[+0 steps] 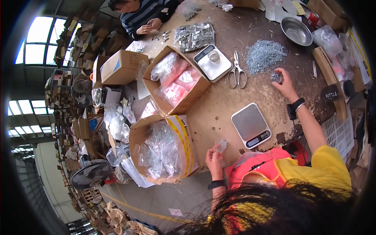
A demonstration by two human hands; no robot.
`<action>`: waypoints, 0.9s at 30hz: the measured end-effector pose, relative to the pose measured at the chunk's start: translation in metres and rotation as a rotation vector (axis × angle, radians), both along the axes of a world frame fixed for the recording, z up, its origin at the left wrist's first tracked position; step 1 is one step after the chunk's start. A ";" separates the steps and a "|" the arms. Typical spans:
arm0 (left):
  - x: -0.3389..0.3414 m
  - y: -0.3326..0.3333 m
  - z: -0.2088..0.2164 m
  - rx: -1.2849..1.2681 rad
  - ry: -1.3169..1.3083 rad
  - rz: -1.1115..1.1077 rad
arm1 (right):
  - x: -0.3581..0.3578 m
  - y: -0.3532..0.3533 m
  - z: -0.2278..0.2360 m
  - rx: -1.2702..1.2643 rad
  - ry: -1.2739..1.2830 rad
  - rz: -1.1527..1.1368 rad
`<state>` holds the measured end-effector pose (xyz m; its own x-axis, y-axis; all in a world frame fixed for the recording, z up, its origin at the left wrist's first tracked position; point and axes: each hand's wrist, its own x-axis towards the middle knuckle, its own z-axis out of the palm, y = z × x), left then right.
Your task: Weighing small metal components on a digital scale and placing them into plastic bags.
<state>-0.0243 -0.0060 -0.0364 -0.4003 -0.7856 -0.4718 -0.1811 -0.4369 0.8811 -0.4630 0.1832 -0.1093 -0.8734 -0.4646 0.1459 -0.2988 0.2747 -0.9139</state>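
Observation:
My left hand is closed, pinching a small clear plastic bag at the table's near edge. Farther out to the right, my right hand has its fingers around a small round cup, whose contents are too small to make out. That cup is just below a loose pile of small silvery screws. Between my hands lies a white digital scale with nothing on its plate. A second scale stands farther off, carrying a small clear cup.
Scissors lie beside the pile. Open cartons hold clear bags and pink bags. A metal bowl, a bag of metal parts and a dark bottle are around. Across the table another person's hands handle small parts.

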 end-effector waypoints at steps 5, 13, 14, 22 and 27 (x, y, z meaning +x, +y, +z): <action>-0.011 0.000 0.002 -0.016 -0.053 0.003 | 0.083 -0.012 0.070 0.248 0.187 0.227; -0.002 -0.002 -0.001 -0.009 0.136 -0.068 | 0.163 -0.042 0.064 0.256 0.336 0.598; -0.003 -0.002 -0.004 0.004 0.119 -0.076 | 0.165 -0.041 0.064 0.258 0.358 0.576; 0.001 -0.013 -0.022 0.015 0.239 -0.193 | 0.233 -0.107 0.102 0.062 0.488 1.092; 0.003 -0.005 -0.024 -0.183 0.232 -0.221 | 0.236 -0.114 0.085 0.110 0.264 1.008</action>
<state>-0.0215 -0.0108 -0.0607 -0.6500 -0.7308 -0.2082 -0.0395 -0.2411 0.9697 -0.2267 0.0688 -0.0242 -0.0207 -0.9818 0.1886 -0.6222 -0.1350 -0.7711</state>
